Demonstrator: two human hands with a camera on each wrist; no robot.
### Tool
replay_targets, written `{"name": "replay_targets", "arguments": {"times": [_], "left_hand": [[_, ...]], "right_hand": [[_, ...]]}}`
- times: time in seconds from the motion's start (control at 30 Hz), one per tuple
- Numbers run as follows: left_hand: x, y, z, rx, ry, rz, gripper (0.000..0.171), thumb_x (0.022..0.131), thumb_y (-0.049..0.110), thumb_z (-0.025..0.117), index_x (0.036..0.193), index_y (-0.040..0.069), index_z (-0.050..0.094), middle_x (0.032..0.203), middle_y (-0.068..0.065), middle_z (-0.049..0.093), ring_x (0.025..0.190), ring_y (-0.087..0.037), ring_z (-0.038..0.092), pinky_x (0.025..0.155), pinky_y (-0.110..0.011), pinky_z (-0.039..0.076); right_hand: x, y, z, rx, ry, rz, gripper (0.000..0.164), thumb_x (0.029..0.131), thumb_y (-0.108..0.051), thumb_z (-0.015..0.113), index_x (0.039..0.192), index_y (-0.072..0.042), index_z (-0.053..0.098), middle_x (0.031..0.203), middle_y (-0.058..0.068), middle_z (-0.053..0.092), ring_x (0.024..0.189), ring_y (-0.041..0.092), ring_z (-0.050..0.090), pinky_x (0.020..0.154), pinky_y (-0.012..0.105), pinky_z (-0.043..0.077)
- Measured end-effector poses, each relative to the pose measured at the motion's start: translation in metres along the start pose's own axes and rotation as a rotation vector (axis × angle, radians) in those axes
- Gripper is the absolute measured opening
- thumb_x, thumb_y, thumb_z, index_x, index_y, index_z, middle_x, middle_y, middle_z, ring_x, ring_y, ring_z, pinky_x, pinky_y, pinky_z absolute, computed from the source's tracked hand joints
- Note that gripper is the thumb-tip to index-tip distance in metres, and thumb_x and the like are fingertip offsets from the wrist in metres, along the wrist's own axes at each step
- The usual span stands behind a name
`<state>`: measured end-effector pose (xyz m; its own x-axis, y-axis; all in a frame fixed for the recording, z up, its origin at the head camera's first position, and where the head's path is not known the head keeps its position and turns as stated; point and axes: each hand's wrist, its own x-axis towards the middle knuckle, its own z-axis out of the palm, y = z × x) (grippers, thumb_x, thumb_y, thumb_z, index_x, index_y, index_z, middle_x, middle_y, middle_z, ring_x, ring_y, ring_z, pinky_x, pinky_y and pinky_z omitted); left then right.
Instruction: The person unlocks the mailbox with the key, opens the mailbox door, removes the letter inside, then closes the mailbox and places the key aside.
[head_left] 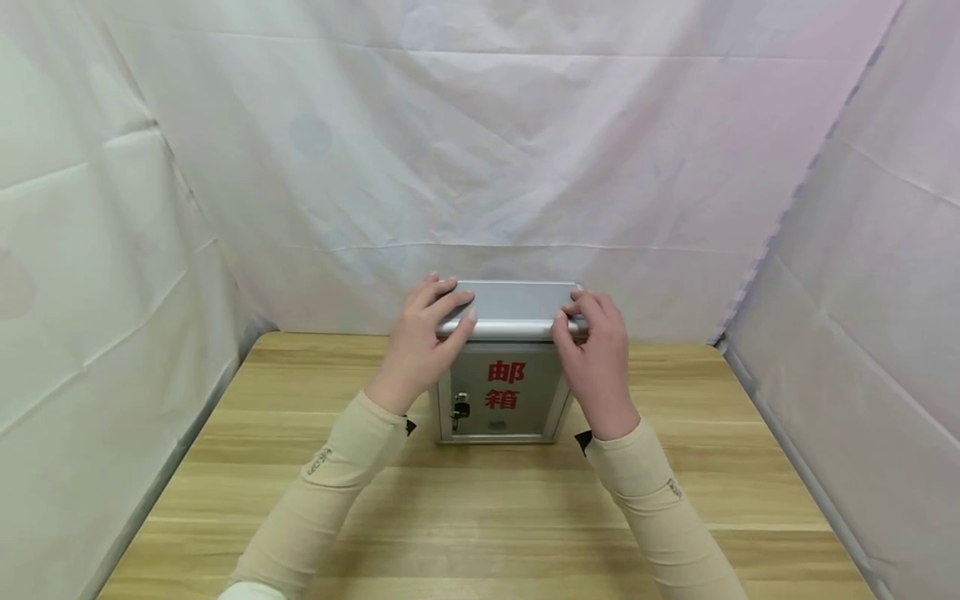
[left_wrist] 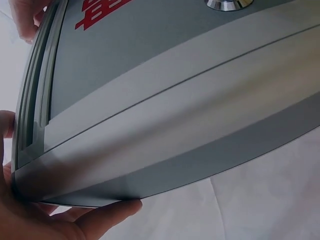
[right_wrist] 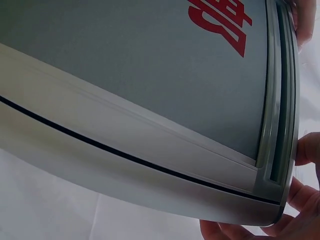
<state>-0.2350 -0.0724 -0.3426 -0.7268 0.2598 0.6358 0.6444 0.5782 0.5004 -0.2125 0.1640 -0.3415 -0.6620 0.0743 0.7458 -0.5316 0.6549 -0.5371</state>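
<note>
Head view: a person stands before a wooden counter (head_left: 480, 517) with white sheets hung behind it and at both sides.
Counter: light wood grain, and it carries one thing only, a mailbox.
Mailbox (head_left: 501, 392): grey metal, it stands upright near the far middle of the counter, front face toward the person; its lid (head_left: 517, 302) is the long part and runs left to right.
Left hand (head_left: 423, 346): its grip is closed around the left end of the lid, fingers over the top and thumb at the front edge.
Right hand (head_left: 596, 358): it grasps the right end of the lid in the same way, fingers curled over the top.
Key relation: the mailbox lies between the two hands and just beyond them; both hands are equally near, one at each end of the long axis.
Writing (head_left: 504, 384): two red Chinese characters, 邮箱, on the front panel, one above the other.
Lock (head_left: 460, 410): small and dark, at the left of the front panel.
Sleeves: beige, with small print that I cannot read.
</note>
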Motion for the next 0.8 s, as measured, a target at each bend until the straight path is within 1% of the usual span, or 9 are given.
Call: {"name": "replay_targets", "arguments": {"times": [0.17,0.27,0.4,0.53,0.67,0.8], "left_hand": [[0.0,-0.002,-0.003,-0.027,-0.029,-0.007,0.041,0.096,0.043,0.054,0.126,0.016,0.065,0.139,-0.009,0.049,0.139,-0.026,0.025,0.108,-0.049,0.028],[0.0,-0.003,-0.004,-0.024,-0.041,-0.002,0.043,0.096,0.044,0.054,0.127,0.016,0.064,0.139,-0.008,0.049,0.139,-0.025,0.024,0.108,-0.049,0.029],[0.001,-0.003,-0.001,-0.009,-0.038,0.016,0.044,0.097,0.046,0.052,0.127,0.017,0.064,0.139,-0.009,0.049,0.139,-0.025,0.025,0.108,-0.047,0.029],[0.002,-0.004,0.002,-0.014,-0.034,0.034,0.043,0.097,0.045,0.052,0.127,0.017,0.064,0.139,-0.009,0.049,0.139,-0.025,0.026,0.108,-0.047,0.029],[0.003,-0.003,0.004,-0.019,-0.038,0.038,0.044,0.097,0.047,0.05,0.127,0.018,0.064,0.139,-0.008,0.048,0.138,-0.024,0.026,0.108,-0.046,0.028],[0.004,-0.002,0.006,-0.012,-0.047,0.044,0.045,0.097,0.048,0.049,0.128,0.018,0.063,0.139,-0.007,0.048,0.138,-0.024,0.026,0.109,-0.046,0.027]], "right_hand": [[-0.001,0.0,0.0,-0.001,0.007,0.007,0.009,0.09,-0.009,0.06,0.087,-0.003,0.066,0.114,0.013,0.059,0.109,0.028,0.053,0.065,0.034,0.054],[-0.001,0.0,0.0,0.007,0.014,0.015,0.009,0.09,-0.009,0.06,0.087,-0.003,0.066,0.114,0.012,0.06,0.107,0.027,0.054,0.064,0.034,0.054],[-0.001,0.002,-0.002,0.011,0.031,0.023,0.009,0.09,-0.009,0.061,0.087,-0.003,0.066,0.113,0.011,0.06,0.106,0.027,0.055,0.064,0.033,0.053],[-0.001,0.004,-0.004,0.011,0.056,0.023,0.008,0.089,-0.009,0.061,0.086,-0.003,0.066,0.112,0.011,0.061,0.107,0.027,0.055,0.065,0.032,0.05],[-0.002,0.005,-0.005,0.006,0.067,0.023,0.008,0.089,-0.009,0.061,0.087,-0.003,0.066,0.113,0.011,0.061,0.107,0.026,0.056,0.062,0.03,0.05],[-0.003,0.007,-0.008,0.008,0.074,0.032,0.008,0.089,-0.009,0.061,0.087,-0.002,0.066,0.113,0.011,0.061,0.109,0.026,0.055,0.063,0.029,0.049]]}}
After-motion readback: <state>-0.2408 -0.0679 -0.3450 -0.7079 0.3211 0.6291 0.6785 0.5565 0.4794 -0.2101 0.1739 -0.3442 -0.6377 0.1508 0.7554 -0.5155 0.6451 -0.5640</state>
